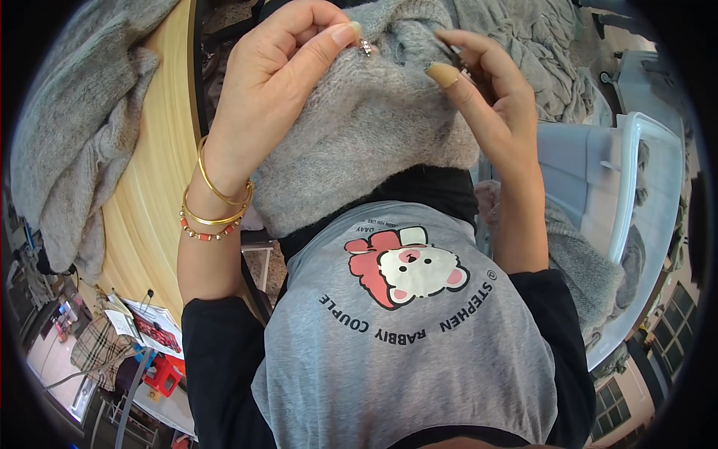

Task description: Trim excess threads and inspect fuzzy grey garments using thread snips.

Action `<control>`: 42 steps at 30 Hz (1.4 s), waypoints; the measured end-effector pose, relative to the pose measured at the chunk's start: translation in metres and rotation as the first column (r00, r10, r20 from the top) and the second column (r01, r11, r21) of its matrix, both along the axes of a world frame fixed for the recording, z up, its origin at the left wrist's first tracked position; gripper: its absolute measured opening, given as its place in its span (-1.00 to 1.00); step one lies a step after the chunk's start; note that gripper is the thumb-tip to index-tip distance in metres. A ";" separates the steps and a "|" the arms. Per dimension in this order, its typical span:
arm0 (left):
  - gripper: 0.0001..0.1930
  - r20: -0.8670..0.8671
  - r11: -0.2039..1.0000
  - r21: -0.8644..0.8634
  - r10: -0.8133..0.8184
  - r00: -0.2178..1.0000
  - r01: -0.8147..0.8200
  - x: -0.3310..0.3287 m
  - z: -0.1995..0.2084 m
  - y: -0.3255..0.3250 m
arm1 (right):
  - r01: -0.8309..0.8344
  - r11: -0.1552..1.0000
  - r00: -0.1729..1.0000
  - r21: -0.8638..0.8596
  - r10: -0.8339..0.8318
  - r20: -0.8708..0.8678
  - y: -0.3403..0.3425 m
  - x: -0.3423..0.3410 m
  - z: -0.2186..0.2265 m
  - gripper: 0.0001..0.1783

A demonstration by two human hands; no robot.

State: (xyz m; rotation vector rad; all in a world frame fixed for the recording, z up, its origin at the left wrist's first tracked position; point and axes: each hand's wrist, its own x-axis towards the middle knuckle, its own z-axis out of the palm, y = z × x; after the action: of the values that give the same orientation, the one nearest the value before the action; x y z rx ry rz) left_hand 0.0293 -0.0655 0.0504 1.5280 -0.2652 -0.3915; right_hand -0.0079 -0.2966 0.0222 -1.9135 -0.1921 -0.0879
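A fuzzy grey knitted garment [351, 127] lies bunched over my lap. My left hand [288, 75] pinches its upper part between thumb and fingertips, and a small sparkly ornament [365, 47] shows just beside that thumb tip. Two gold-toned bangles and a beaded bracelet [213, 233] circle the left wrist. On the other side of the gathered knit is my right hand [497, 90], fingers curled, with a tan covering [442, 74] on the thumb. Something small and dark [456, 55] sits within its fingers; its kind is too hidden to tell.
More grey knitwear [82, 112] hangs over the wooden table [153, 179] at left. A translucent plastic bin [624, 194] with grey knits stands at right, and another knit pile [523, 45] lies beyond my right hand. Papers [146, 325] and a red holder [162, 376] are lower left.
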 end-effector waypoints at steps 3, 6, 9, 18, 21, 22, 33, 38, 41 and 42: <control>-0.90 0.027 0.991 0.039 0.126 0.992 -0.127 -0.003 0.007 -0.011 | -0.085 0.996 0.991 -0.016 0.086 0.100 0.015 -0.002 0.006 -0.64; -0.90 -0.022 0.993 0.004 0.118 0.993 -0.118 0.000 0.002 -0.005 | -0.164 0.983 0.966 -0.082 0.177 0.190 0.026 -0.004 0.015 -0.65; -0.91 -0.002 0.997 0.026 0.079 0.997 -0.079 0.003 -0.002 -0.001 | -0.148 0.985 0.961 -0.089 0.164 0.221 0.032 -0.002 0.014 -0.65; -0.91 0.017 0.993 0.056 0.103 0.995 -0.103 0.000 0.007 -0.002 | -0.120 0.976 0.964 -0.180 0.158 0.216 0.041 0.004 0.021 -0.67; -0.90 0.096 0.980 0.156 0.106 0.990 -0.121 -0.002 0.010 -0.003 | -0.101 0.980 0.965 -0.170 0.138 0.222 0.042 0.005 0.019 -0.67; -0.89 0.113 0.975 0.181 0.112 0.987 -0.131 -0.003 0.011 -0.004 | -0.088 0.978 0.975 -0.189 0.123 0.186 0.043 0.005 0.021 -0.67; -0.91 0.522 0.944 0.294 -0.028 0.853 -0.149 0.004 -0.015 0.004 | -0.090 0.971 0.970 -0.223 0.137 0.203 0.042 0.009 0.023 -0.73; -0.91 0.496 0.938 0.302 -0.003 0.868 -0.169 0.003 -0.013 0.003 | -0.082 0.978 0.982 -0.192 0.113 0.151 0.046 0.006 0.025 -0.74; -0.91 0.518 0.946 0.277 0.003 0.856 -0.170 0.004 -0.015 0.003 | -0.071 0.980 0.979 -0.188 0.104 0.175 0.046 0.007 0.023 -0.74; -0.91 0.517 0.946 0.278 -0.001 0.856 -0.167 0.004 -0.014 0.004 | -0.068 0.980 0.979 -0.186 0.101 0.175 0.046 0.007 0.023 -0.74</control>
State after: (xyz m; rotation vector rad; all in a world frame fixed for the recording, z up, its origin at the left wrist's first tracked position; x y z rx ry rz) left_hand 0.0332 -0.0618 0.0362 1.9416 -0.5725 0.0630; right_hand -0.0009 -0.2511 0.0448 -2.0742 -0.4181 -0.1960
